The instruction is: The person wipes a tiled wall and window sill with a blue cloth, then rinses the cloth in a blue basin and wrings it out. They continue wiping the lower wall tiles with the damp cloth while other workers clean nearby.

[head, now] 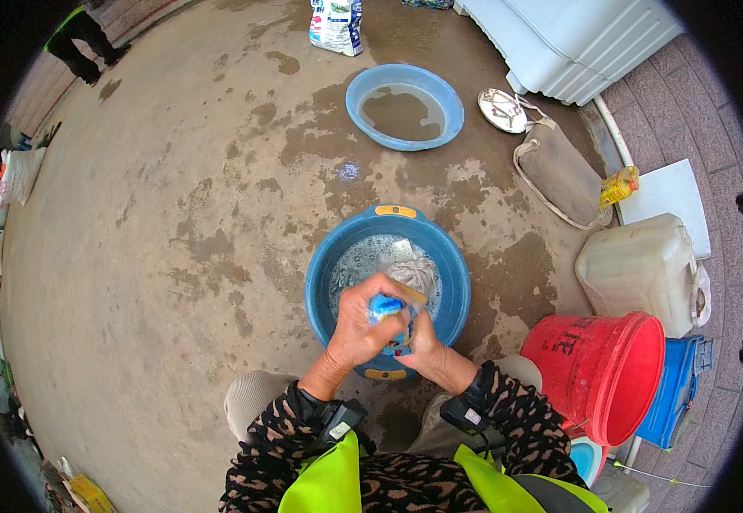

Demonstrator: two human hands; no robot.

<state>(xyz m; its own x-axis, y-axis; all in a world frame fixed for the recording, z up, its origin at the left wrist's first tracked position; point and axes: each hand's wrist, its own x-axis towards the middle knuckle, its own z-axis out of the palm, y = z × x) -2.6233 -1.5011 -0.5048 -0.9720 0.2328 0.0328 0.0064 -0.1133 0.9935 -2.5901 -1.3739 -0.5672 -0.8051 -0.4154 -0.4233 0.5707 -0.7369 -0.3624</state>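
Note:
Both my hands are close together over the near part of a blue plastic basin (319, 256). My left hand (360, 324) is closed around a blue-and-white item (385, 308), partly hidden by the fingers; its kind is unclear. My right hand (428, 343) grips the same item or something joined to it, with a tan, blurred edge sticking out above the fingers. In the basin, sudsy water (365, 256) surrounds a wet, light-coloured cloth (415, 272), and a small whitish piece (402, 248) lies just beyond it.
Farther off are a light-blue basin (455, 115) of murky water and a printed bag (336, 29). To the right stand a grey-brown bag (557, 173), a translucent jerrycan (634, 269), a red bucket (577, 365) and a blue crate (670, 397). A person (83, 42) is at the upper left.

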